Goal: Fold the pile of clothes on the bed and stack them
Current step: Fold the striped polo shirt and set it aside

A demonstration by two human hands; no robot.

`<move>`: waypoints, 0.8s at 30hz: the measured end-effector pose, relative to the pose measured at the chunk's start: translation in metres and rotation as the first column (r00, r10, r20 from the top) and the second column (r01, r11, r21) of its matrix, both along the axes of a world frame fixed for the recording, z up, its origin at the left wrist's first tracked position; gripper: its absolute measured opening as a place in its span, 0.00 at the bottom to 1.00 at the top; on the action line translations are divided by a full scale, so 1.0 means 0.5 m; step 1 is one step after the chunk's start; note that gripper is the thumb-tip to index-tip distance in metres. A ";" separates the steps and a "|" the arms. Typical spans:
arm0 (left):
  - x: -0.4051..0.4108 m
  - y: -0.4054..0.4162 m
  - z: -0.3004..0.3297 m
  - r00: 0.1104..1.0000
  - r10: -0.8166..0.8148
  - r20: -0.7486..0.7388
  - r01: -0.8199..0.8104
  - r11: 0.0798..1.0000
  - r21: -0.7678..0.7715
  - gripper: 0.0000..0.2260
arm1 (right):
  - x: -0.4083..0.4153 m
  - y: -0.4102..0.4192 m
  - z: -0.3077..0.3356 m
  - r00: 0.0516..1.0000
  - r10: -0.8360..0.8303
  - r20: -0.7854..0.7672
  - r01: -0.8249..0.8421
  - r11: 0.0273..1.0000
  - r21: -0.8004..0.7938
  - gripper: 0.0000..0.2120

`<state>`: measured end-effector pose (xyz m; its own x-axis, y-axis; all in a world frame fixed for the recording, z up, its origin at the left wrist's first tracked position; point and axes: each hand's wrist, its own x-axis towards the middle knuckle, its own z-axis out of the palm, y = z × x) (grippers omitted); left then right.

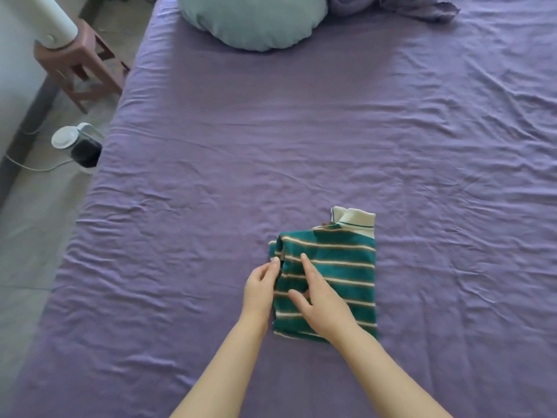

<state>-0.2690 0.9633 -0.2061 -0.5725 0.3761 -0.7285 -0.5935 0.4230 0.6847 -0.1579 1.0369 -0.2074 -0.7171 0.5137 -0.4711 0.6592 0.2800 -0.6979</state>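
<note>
While your right hand [322,300] lies flat on the folded striped shirt [337,267], fingers straight:
Your left hand [259,285] pinches its edge just beside those fingers.

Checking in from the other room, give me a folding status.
Left hand pinching shirt edge; right hand flat on the folded striped shirt. Nothing in the way.
</note>
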 end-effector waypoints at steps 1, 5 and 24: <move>-0.002 0.001 -0.009 0.995 -0.038 -0.096 0.031 0.997 -0.076 0.18 | 0.009 0.006 -0.001 0.999 -0.028 0.018 0.027 0.998 0.050 0.33; 0.002 0.030 -0.032 0.944 -0.284 -0.168 0.211 0.912 -0.351 0.39 | 0.058 0.049 -0.001 0.948 -0.244 0.204 0.151 0.910 0.387 0.26; 0.132 0.099 0.067 0.999 -0.029 0.038 0.030 0.999 -0.037 0.12 | 0.240 0.165 0.063 0.605 -0.796 -0.010 0.633 0.489 -0.600 0.12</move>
